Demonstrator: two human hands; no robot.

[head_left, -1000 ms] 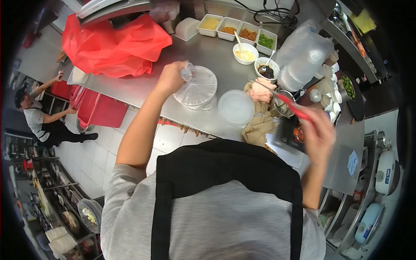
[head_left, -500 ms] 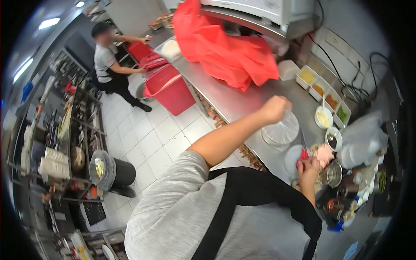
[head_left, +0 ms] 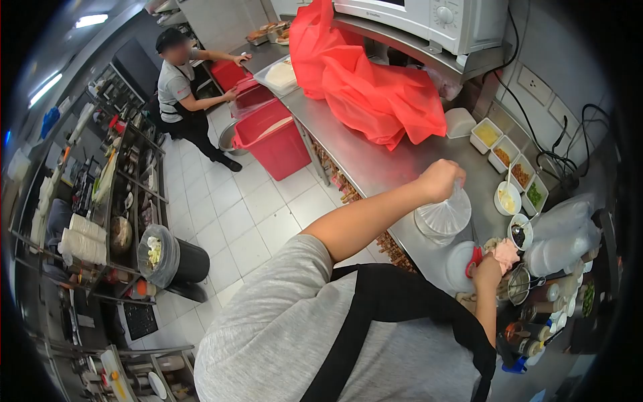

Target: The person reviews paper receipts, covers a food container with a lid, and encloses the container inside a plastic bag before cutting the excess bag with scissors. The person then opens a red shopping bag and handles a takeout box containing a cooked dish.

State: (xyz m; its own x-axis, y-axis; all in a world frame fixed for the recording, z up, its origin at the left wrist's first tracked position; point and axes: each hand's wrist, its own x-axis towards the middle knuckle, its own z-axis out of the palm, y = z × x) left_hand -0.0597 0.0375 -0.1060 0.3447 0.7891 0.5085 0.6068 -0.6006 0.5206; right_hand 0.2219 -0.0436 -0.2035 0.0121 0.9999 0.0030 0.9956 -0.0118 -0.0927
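My left hand (head_left: 441, 181) is closed in a pinch on the gathered top of a clear plastic bag (head_left: 458, 198). The bag is around a round, pale container (head_left: 439, 228) standing on the steel counter. My right hand (head_left: 488, 273) is closed at the red handles of a pair of scissors (head_left: 474, 260); the blades cannot be made out. Beneath the scissors lies a round, whitish lid or dish (head_left: 458, 266). A crumpled pink cloth (head_left: 506, 255) sits just beyond my right fingers, and a metal strainer or bowl (head_left: 518, 284) is beside that hand.
Red fabric (head_left: 375, 87) covers part of the counter below a microwave (head_left: 429, 20). White tubs of toppings (head_left: 504, 155) and small bowls (head_left: 508, 199) line the wall side. Bottles (head_left: 529, 331) stand at the right. A co-worker (head_left: 179, 87) handles a red bin (head_left: 281, 147).
My right hand has shifted over the scissors' red handles, and the blade seen before no longer shows. My left hand keeps hold of the bag top. The camera view has shifted slightly.
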